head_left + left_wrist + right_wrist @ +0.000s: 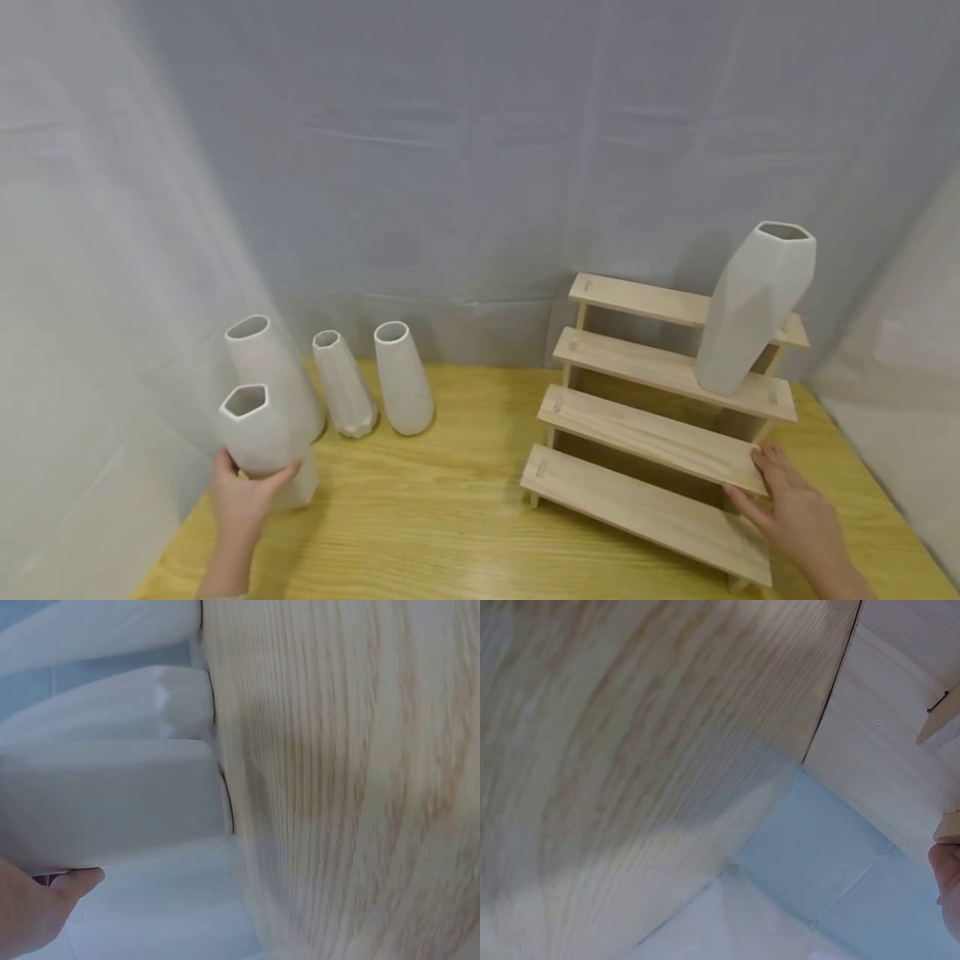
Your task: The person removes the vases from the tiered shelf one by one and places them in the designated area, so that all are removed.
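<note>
At the left front, my left hand [243, 500] grips a white faceted vase [262, 433] with a five-sided mouth, thumb and fingers on opposite sides. In the left wrist view the base of this vase [120, 802] is close to the tabletop; whether it touches is hard to tell. My right hand [798, 508] holds the right end of the second-lowest step of a wooden stepped stand [652, 437], with the thumb at the front edge. A tall white angular vase [753, 308] stands on the stand's second-highest step, near its right end.
Behind the gripped vase stand a wide white vase [273, 367], a slim ribbed vase [343, 383] and a smooth rounded vase [405, 379]. The yellowish wooden table [420, 517] meets a grey sheet [465, 183] at the back. Pale sheets hang at both sides.
</note>
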Demonstrator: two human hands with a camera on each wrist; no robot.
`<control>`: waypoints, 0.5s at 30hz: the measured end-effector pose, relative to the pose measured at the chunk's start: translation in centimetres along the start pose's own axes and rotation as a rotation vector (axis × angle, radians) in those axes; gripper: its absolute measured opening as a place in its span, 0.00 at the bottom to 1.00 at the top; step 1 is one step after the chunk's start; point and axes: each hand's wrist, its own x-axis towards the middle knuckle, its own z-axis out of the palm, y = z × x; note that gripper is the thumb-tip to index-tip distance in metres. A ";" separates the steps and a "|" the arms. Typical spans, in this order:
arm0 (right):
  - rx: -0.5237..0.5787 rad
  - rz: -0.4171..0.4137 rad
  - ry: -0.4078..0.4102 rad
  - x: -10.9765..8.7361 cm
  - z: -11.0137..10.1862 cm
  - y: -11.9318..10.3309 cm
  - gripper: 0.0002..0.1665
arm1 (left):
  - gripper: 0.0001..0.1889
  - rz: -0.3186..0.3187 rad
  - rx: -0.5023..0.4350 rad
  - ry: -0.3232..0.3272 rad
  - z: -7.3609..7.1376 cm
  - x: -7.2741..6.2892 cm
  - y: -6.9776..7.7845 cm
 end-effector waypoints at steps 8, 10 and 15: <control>0.001 0.025 -0.034 0.0 -0.1 -0.2 0.40 | 0.41 -0.065 0.066 0.002 -1.5 0.7 -1.0; 0.002 0.019 -0.026 0.0 -0.1 -0.1 0.40 | 0.42 -0.082 0.074 -0.001 -1.6 0.7 -1.2; -0.002 0.001 -0.007 0.0 -0.1 0.0 0.41 | 0.41 -0.114 0.071 0.009 -1.8 1.0 -1.4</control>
